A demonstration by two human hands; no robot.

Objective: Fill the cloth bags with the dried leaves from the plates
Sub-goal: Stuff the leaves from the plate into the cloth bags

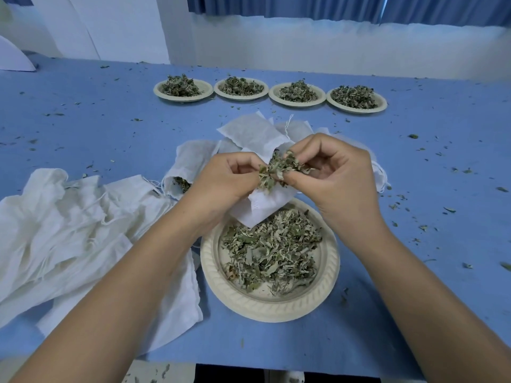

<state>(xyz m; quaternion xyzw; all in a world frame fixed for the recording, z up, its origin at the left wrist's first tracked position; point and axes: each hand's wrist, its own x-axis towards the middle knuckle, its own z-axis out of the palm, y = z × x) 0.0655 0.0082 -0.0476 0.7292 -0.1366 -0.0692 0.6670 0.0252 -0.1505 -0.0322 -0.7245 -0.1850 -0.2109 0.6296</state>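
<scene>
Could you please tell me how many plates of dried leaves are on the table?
5 round beige paper plates: four in a far row, one close at the front. The heaped white cloth bags could hide more.

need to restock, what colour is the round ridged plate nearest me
The round ridged plate is cream; head view shows it.

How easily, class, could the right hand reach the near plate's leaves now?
Likely yes: the near plate lies mostly uncovered close beside the right hand, though that hand already pinches a leaf clump.
</scene>
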